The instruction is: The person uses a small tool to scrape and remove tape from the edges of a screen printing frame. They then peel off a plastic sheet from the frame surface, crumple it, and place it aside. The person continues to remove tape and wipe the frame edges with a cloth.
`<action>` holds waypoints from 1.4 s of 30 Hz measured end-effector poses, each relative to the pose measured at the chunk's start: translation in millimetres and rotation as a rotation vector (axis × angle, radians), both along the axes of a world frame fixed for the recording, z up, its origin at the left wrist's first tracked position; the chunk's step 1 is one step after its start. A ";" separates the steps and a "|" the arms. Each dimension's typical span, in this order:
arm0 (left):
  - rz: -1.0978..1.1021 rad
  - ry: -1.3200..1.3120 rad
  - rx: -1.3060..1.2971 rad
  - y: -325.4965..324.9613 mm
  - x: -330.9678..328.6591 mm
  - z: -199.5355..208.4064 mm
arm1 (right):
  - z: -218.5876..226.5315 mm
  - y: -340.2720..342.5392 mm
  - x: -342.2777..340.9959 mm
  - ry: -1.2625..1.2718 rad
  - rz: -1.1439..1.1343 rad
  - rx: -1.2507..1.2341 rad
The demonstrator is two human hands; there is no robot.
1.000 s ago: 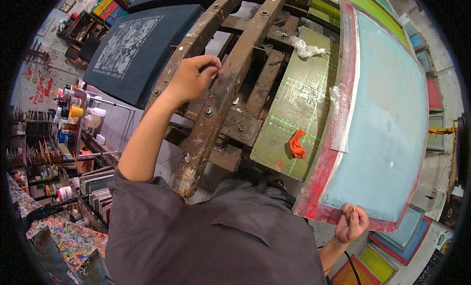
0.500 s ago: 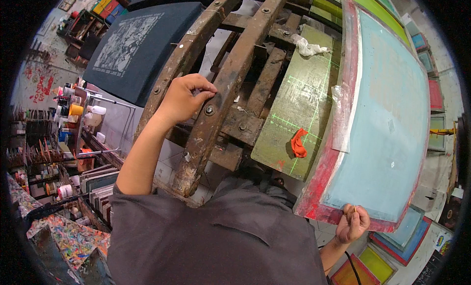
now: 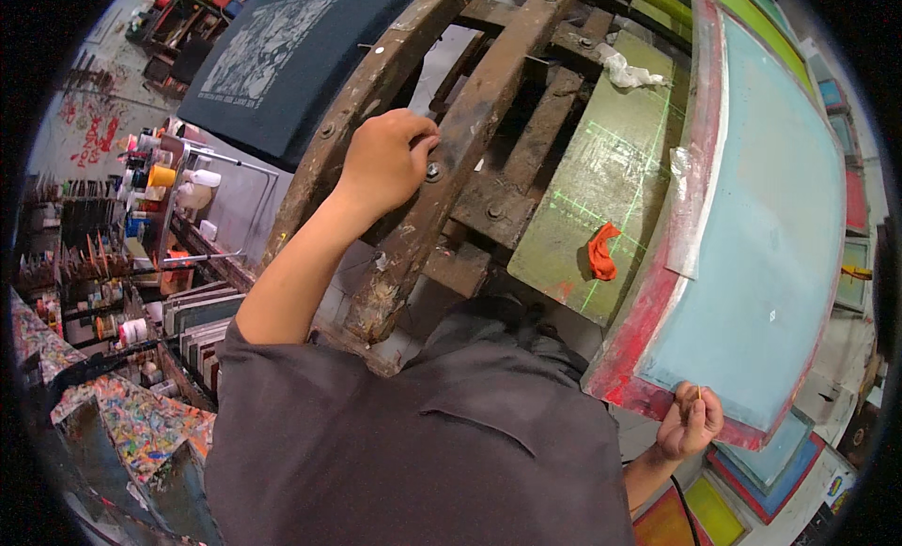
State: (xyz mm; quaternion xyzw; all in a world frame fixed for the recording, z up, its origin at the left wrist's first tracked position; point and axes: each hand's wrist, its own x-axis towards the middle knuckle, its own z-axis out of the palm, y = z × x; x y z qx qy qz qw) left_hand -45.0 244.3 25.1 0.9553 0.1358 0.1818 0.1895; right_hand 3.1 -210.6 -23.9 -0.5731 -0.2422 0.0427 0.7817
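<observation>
My left hand (image 3: 387,163) is closed, its thumb and fingertips pinched together over a worn brown rail (image 3: 451,137) beside a bolt. Whatever it may pinch is hidden. At the near edge of a large screen printing frame (image 3: 752,226), with pale blue mesh and a red-stained border, is my right hand (image 3: 691,424). Its fingers close on a thin, pale stick (image 3: 699,393) that points upward. Left of the screen lies a greenish board (image 3: 573,222) with bright green guide lines. On it rest a crumpled orange cloth (image 3: 602,252) and a white crumpled scrap (image 3: 631,71).
A dark printed shirt (image 3: 310,76) lies on a platen at the far left. Paint containers (image 3: 162,176) stand on a rack at left, with several frames (image 3: 202,311) stacked below. More colored screens (image 3: 770,461) lean at the right.
The whole view has shifted, so the rails, board and screen appear farther right and higher. Both hands keep nearly the same place beside the rail and screen, with their fingers still closed.
</observation>
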 end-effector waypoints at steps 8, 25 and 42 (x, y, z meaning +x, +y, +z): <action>0.018 -0.040 -0.481 13.0 3.6 2.3 | -1.8 -5.1 -2.4 0.075 -0.055 0.030; 0.041 0.004 -1.032 16.4 21.4 7.5 | 2.1 0.5 -6.2 0.080 -0.112 0.039; 0.074 -0.057 -0.899 15.5 24.1 -1.8 | 0.2 -1.7 -3.8 0.080 -0.106 0.048</action>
